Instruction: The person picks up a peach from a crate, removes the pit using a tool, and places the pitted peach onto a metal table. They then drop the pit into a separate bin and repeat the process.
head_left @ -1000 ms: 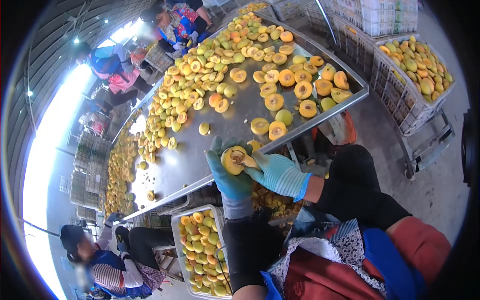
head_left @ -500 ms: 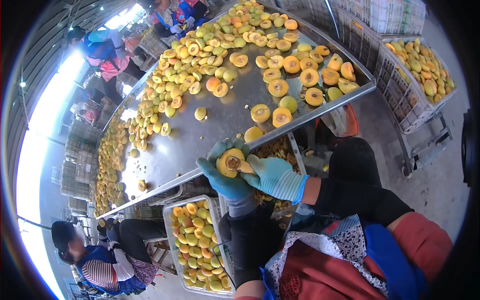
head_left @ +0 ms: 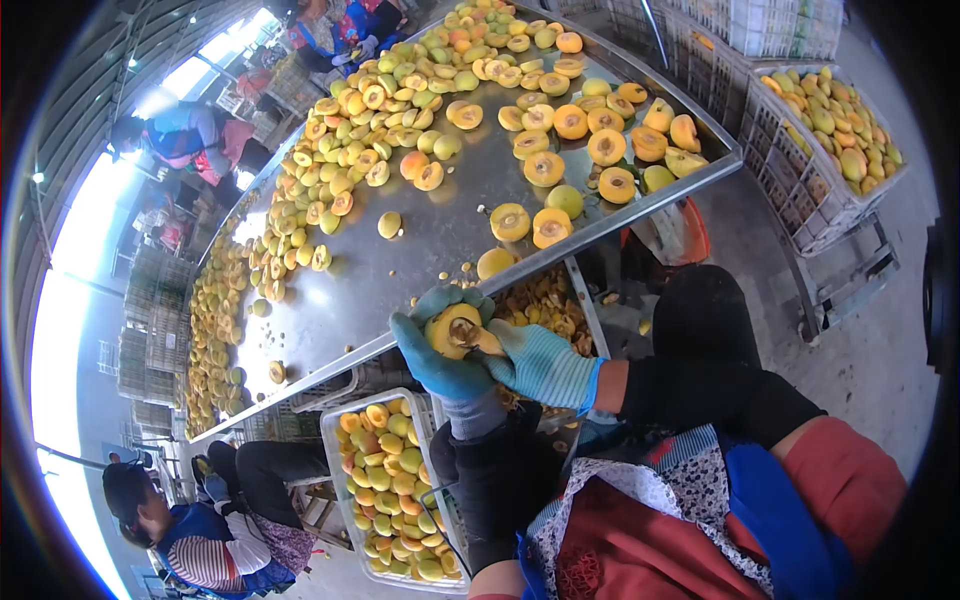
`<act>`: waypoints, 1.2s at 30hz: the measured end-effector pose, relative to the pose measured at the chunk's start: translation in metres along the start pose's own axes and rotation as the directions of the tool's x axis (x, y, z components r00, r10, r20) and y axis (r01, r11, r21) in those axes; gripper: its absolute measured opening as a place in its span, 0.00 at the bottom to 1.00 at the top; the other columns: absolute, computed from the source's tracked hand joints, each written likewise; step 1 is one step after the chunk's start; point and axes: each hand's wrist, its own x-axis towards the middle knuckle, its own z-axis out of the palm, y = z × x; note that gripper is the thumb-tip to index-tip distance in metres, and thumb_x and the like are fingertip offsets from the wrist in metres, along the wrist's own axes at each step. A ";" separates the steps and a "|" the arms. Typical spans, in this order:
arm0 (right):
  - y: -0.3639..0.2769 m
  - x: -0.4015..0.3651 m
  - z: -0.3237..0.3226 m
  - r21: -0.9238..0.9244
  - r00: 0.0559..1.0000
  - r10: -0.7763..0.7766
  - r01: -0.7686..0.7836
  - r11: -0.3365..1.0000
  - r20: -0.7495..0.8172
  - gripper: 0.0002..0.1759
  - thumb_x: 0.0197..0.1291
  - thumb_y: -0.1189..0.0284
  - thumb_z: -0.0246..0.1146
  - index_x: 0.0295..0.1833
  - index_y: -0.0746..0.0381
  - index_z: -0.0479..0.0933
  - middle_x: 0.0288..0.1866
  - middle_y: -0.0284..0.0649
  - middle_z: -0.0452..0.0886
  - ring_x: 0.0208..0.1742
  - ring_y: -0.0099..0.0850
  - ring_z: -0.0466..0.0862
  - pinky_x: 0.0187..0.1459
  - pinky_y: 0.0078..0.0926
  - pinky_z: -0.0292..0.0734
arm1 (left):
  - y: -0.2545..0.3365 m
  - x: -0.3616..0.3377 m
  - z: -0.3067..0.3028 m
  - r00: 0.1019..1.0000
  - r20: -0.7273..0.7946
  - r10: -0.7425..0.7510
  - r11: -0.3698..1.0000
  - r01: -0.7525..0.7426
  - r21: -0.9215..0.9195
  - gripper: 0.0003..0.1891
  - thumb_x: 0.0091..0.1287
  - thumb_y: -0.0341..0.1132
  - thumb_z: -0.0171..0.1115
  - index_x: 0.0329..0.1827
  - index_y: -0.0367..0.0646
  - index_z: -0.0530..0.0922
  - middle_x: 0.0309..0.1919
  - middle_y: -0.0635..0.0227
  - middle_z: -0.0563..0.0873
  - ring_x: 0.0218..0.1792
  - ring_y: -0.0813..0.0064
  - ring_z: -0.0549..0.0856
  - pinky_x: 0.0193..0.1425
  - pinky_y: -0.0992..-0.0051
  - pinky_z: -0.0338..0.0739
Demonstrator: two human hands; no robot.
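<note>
My left hand (head_left: pixel 440 360), in a teal glove, holds a halved yellow fruit (head_left: pixel 452 331) with its cut face up and a brown hollow at its centre. My right hand (head_left: pixel 543 366), in a light blue striped glove, is closed at the fruit's right side, its fingers around a small light-brown thing that reaches the hollow; I cannot make out exactly what it is. Both hands are at the near edge of a metal table (head_left: pixel 365 262), which bears many halved fruits (head_left: pixel 543 168). Below them a container holds orange-brown scraps (head_left: pixel 545 305).
A white crate (head_left: pixel 328 450) of fruit stands below the table edge. Another full crate (head_left: pixel 800 190) is at the right, near an orange-rimmed container (head_left: pixel 692 232). A person (head_left: pixel 205 540) sits at lower left; other people are beyond the table.
Both hands remain at the fruit, which has tilted slightly. The view has shifted a little, and the person in blue at upper left leans further over.
</note>
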 end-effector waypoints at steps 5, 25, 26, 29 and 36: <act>0.001 -0.001 -0.001 -0.019 1.000 0.011 -0.011 1.000 0.011 0.17 0.64 0.61 0.60 0.48 0.63 0.70 0.34 0.55 0.82 0.37 0.56 0.82 0.37 0.52 0.77 | -0.003 -0.004 0.000 0.997 0.056 0.058 0.998 -0.060 0.036 0.29 0.76 0.56 0.43 0.42 0.36 0.78 0.36 0.55 0.82 0.36 0.60 0.83 0.42 0.63 0.81; 0.007 -0.004 -0.004 0.327 0.979 -0.057 -0.010 0.945 0.196 0.13 0.72 0.63 0.55 0.45 0.62 0.77 0.28 0.39 0.79 0.28 0.31 0.78 0.33 0.31 0.74 | 0.005 0.002 -0.007 0.995 0.093 -0.024 0.947 -0.007 0.321 0.28 0.75 0.51 0.49 0.32 0.31 0.82 0.25 0.55 0.85 0.25 0.66 0.83 0.36 0.68 0.81; 0.010 -0.007 -0.004 0.368 0.961 0.008 -0.114 0.923 0.276 0.13 0.72 0.63 0.55 0.45 0.62 0.76 0.26 0.38 0.78 0.27 0.29 0.77 0.31 0.30 0.73 | 0.007 0.003 -0.010 0.991 0.115 -0.066 0.942 0.024 0.335 0.27 0.75 0.50 0.50 0.31 0.31 0.82 0.24 0.55 0.85 0.24 0.66 0.83 0.35 0.69 0.81; -0.002 -0.009 -0.018 0.453 0.847 0.125 -0.395 0.799 0.517 0.14 0.72 0.61 0.55 0.45 0.61 0.76 0.23 0.35 0.75 0.23 0.26 0.75 0.27 0.28 0.72 | 0.004 0.010 -0.024 0.956 0.221 -0.194 0.943 0.120 0.309 0.27 0.74 0.49 0.50 0.29 0.31 0.81 0.25 0.53 0.85 0.25 0.64 0.84 0.34 0.68 0.81; -0.002 -0.003 -0.043 0.302 0.747 0.164 -0.445 0.843 0.644 0.15 0.73 0.55 0.54 0.47 0.53 0.77 0.26 0.28 0.75 0.25 0.21 0.74 0.26 0.22 0.68 | 0.011 0.018 -0.029 0.855 0.370 -0.364 0.882 0.188 0.432 0.22 0.74 0.42 0.53 0.30 0.30 0.82 0.26 0.55 0.86 0.26 0.68 0.85 0.32 0.71 0.80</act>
